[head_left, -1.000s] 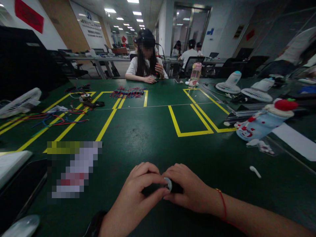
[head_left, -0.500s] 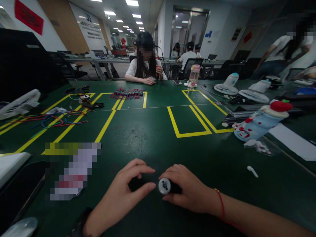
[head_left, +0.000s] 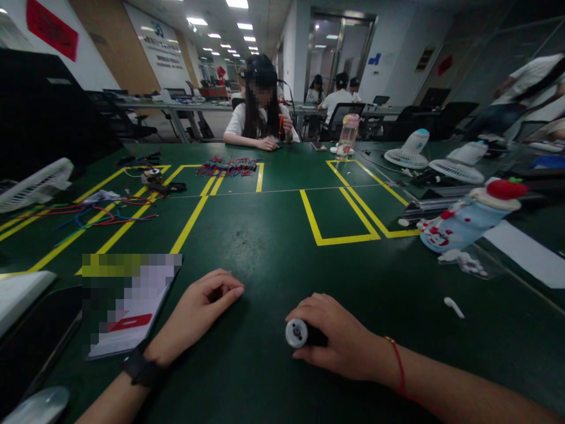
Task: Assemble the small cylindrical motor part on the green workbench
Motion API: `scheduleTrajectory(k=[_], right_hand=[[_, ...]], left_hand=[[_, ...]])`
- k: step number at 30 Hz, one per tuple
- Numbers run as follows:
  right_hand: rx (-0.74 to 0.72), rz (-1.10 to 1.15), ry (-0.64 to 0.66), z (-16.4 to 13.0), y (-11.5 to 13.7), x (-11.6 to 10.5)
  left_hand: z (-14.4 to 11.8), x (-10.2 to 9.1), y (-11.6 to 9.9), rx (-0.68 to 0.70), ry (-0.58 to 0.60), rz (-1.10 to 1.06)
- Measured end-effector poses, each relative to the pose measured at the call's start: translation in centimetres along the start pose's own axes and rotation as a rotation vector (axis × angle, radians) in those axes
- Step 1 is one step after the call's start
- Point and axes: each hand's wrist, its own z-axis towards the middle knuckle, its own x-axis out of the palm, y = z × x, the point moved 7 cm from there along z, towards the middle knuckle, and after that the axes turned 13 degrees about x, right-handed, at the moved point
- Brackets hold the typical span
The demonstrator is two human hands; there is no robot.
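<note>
The right hand (head_left: 339, 341) grips a small black motor (head_left: 304, 334) on the desk (head_left: 273, 247); the left hand (head_left: 200, 309) rests loosely curled, holding nothing; no writing is readable

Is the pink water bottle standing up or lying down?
Standing up. The pink water bottle sits upright on the far side of the green table, cap on top.
</note>
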Motion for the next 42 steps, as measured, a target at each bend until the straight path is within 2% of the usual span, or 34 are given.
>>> scheduleTrajectory(k=[7,10,13,18,23,26,29,32,37,42], right_hand=[[0.003,-0.001,0.0,0.1,0.0,-0.1],[-0.002,-0.005,-0.005,0.1,0.0,-0.1],[-0.007,-0.017,-0.01,0.1,0.0,0.1],[-0.012,-0.051,-0.02,0.1,0.2,0.3],[-0.024,-0.047,-0.01,0.1,0.4,0.4],[-0.024,-0.046,-0.008,0.1,0.4,0.3],[-0.023,-0.039,-0.012,0.1,0.2,0.2],[-0.024,-0.027,-0.011,0.0,0.0,0.2],[-0.008,-0.03,-0.01,0.1,0.0,0.2],[-0.004,-0.027,0.003,0.3,0.1,0.3]], left_hand=[[0.2,0.1,0.0,0.017,0.007,-0.002],[0.1,0.8,-0.7,0.035,0.039,-0.01],[0.0,2.2,-2.9,0.08,0.088,-0.043],[0.0,5.1,-8.2,0.198,0.138,-0.17],[0.1,5.7,-10.0,0.249,0.058,-0.179],[-0.1,4.9,-9.9,0.29,0.014,-0.159],[-0.4,3.7,-8.9,0.283,-0.005,-0.116],[-0.7,3.5,-7.2,0.265,0.082,-0.07],[-0.9,4.9,-5.5,0.276,0.299,0.111],[-0.6,5.5,-5.3,0.272,0.349,0.171]])
